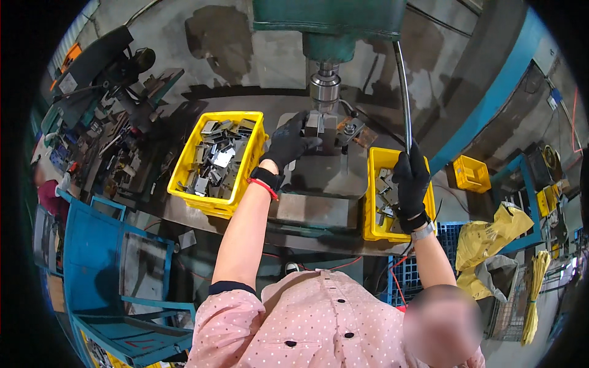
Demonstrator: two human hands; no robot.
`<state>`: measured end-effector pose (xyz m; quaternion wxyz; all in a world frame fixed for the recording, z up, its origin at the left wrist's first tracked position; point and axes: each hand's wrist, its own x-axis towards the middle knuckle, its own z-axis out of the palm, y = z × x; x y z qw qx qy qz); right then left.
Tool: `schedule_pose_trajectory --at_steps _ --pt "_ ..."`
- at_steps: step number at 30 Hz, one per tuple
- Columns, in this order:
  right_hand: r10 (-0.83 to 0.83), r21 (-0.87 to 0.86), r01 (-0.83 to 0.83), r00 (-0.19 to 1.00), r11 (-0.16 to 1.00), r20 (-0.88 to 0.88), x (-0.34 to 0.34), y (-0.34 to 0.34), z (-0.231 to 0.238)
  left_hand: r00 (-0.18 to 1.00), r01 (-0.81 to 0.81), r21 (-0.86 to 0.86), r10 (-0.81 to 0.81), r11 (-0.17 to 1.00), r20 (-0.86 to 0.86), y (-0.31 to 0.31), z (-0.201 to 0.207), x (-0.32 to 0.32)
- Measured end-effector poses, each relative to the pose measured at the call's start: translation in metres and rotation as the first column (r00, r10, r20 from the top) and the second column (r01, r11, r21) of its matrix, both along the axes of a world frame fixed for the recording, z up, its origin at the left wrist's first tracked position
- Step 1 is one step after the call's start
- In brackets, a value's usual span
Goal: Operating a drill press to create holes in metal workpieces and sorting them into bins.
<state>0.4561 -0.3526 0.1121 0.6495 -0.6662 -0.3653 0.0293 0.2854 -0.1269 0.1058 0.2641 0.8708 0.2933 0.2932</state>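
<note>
Gloved left hand (pixel 288 142) pinches a small metal piece (pixel 311 124), judged stiff, light and sharp-edged, under the drill; right hand (pixel 411 178) clenches the lever (pixel 402 92).

green press (pixel 331 24) cut off at top, metal part (pixel 313 126) half hidden by left hand (pixel 288 142)

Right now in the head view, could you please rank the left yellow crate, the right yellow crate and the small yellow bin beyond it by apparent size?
1. Left yellow crate, the largest.
2. Right yellow crate, partly hidden by the right hand, so unsure.
3. Small yellow bin, the smallest, though it lies farther off.
</note>
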Motion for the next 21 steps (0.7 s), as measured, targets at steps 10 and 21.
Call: schedule_pose_trajectory --at_steps 10,21 --pt "-0.184 0.052 0.196 0.747 0.979 0.639 -0.005 -0.014 0.007 0.996 0.084 -0.028 -0.083 0.996 0.024 0.003 0.003 -0.003" --pt "-0.098 -0.058 0.162 0.809 0.985 0.58 -0.014 -0.029 0.027 0.993 0.12 -0.091 -0.118 0.989 0.029 0.0 0.01 -0.005"
